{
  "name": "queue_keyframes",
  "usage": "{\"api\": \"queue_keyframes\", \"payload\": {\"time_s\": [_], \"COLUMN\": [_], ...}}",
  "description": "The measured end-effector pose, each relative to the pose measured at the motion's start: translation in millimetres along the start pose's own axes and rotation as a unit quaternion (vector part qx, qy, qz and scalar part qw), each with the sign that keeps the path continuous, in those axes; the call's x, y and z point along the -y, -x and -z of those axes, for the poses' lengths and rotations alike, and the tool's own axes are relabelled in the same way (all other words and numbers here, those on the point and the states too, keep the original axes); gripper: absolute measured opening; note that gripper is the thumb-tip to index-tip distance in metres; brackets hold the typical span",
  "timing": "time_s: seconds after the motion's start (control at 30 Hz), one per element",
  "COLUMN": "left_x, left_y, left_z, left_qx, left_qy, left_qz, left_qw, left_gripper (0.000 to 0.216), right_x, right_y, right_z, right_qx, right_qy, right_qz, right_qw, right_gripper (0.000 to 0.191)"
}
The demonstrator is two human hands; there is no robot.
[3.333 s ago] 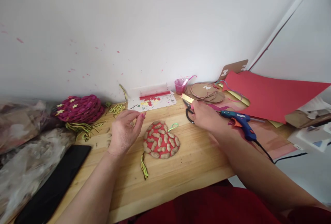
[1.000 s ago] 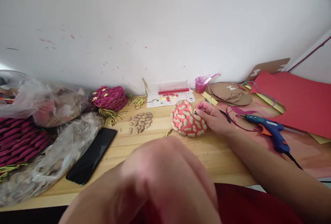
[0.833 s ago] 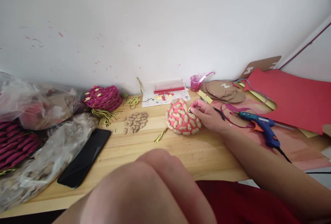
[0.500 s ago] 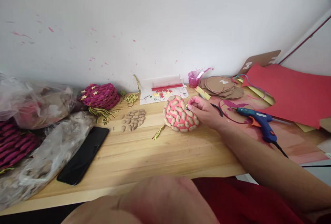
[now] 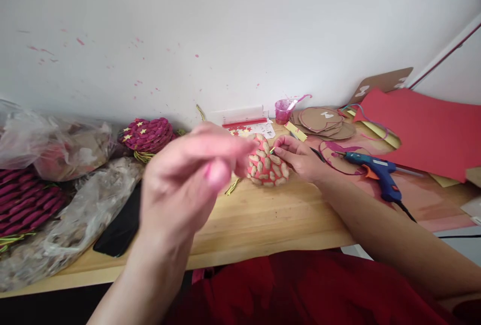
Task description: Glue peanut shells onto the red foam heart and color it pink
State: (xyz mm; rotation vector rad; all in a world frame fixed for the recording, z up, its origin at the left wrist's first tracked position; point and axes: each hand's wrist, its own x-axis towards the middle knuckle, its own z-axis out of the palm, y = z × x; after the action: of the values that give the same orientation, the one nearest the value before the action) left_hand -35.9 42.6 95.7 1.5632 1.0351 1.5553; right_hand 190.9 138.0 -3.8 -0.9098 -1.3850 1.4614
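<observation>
A red disc [image 5: 260, 167] covered with peanuts in their shells lies on the wooden table, partly behind my left hand. At its upper right edge my right hand [image 5: 298, 157] pinches a short bit of yellow-green yarn [image 5: 272, 149]. A yellow-green yarn tassel [image 5: 232, 187] sticks out from the disc's lower left. Close to the camera, my left hand [image 5: 184, 185] is raised and a little blurred, fingers stretched towards the disc and thumb apart. Nothing shows in it. Whether its fingertips touch the disc I cannot tell. The loose peanuts are hidden behind this hand.
A blue glue gun [image 5: 378, 167] lies at right by red sheets [image 5: 424, 134]. Cardboard rounds [image 5: 319, 122] and a pink cup [image 5: 282, 110] stand behind. Leftward are purple discs with stars [image 5: 148, 134], plastic bags [image 5: 90, 215] and a black phone [image 5: 118, 227].
My left hand has risen from the table's front edge into the middle of view, pointing at the peanut disc. My right hand keeps its pinch on the yarn. The view has shifted slightly.
</observation>
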Motion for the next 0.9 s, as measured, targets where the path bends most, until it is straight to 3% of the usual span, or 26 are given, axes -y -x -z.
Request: {"api": "queue_keyframes", "payload": {"time_s": [0.07, 0.17, 0.23, 0.3, 0.37, 0.43, 0.57, 0.7, 0.9], "left_x": [20.9, 72.1, 100.7, 117.5, 124.8, 127.8, 134.8, 144.5, 159.4], "left_y": [-20.9, -48.1, -57.4, -59.2, -56.6, -53.4, -51.8, -49.8, -48.1], "left_z": [-3.2, -6.8, -9.9, -14.7, -21.3, -28.8, -42.4, -48.9, -49.1], "left_qx": [-0.016, -0.036, -0.021, 0.041, 0.157, 0.241, 0.307, 0.295, 0.196], "left_qy": [0.057, 0.067, 0.099, 0.171, 0.231, 0.248, 0.206, 0.199, 0.242], "left_qz": [0.014, 0.096, 0.151, 0.247, 0.320, 0.343, 0.373, 0.370, 0.352], "left_qw": [0.998, 0.992, 0.983, 0.953, 0.905, 0.873, 0.851, 0.858, 0.883], "left_gripper": [0.039, 0.030, 0.051, 0.062, 0.062, 0.058, 0.052, 0.053, 0.051], "right_x": [0.4, 2.6, 4.2, 5.5, 6.9, 9.0, 14.4, 14.6, 7.3], "right_y": [-0.4, -1.3, -2.5, -4.0, -5.4, -6.3, -6.6, -8.6, -18.8], "right_z": [1.3, 5.2, 8.6, 12.0, 15.4, 18.9, 24.5, 26.4, 29.3], "right_qx": [-0.009, -0.030, -0.046, -0.051, -0.055, -0.066, -0.089, -0.108, -0.172], "right_qy": [-0.031, -0.089, -0.129, -0.163, -0.188, -0.199, -0.177, -0.140, -0.094], "right_qz": [-0.024, -0.055, -0.058, -0.063, -0.066, -0.066, -0.059, -0.053, -0.017], "right_qw": [0.999, 0.994, 0.989, 0.983, 0.978, 0.975, 0.978, 0.983, 0.981], "right_gripper": [0.040, 0.040, 0.040, 0.040, 0.039, 0.038, 0.036, 0.039, 0.042]}}
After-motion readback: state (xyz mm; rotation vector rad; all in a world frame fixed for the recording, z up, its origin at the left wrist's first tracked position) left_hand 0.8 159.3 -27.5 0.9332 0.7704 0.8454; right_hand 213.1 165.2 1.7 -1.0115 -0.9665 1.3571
